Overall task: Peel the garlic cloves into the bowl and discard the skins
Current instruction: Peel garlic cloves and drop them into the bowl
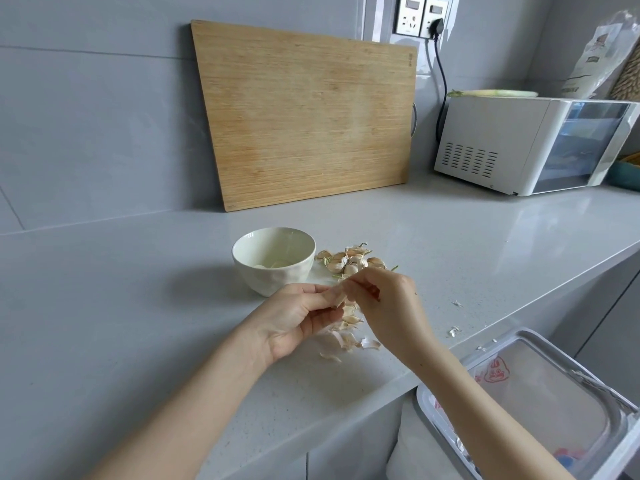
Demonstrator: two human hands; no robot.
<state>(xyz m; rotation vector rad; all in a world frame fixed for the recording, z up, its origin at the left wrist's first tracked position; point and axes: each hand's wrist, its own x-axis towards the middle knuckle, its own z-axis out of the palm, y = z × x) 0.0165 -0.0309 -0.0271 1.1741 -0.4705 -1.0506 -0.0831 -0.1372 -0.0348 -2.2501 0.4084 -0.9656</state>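
A small white bowl [273, 259] stands on the grey counter with peeled cloves at its bottom. Right of it lies a heap of unpeeled garlic cloves [351, 259]. In front of the bowl my left hand [298, 318] and my right hand [388, 303] meet, both pinching one garlic clove [340, 296] between their fingertips. Loose papery skins [348, 336] lie on the counter under and just in front of the hands.
A lined waste bin [540, 389] stands open below the counter edge at lower right. A wooden cutting board [308, 112] leans on the back wall. A white microwave [530, 143] sits at the right rear. Skin scraps [454, 330] lie near the counter edge.
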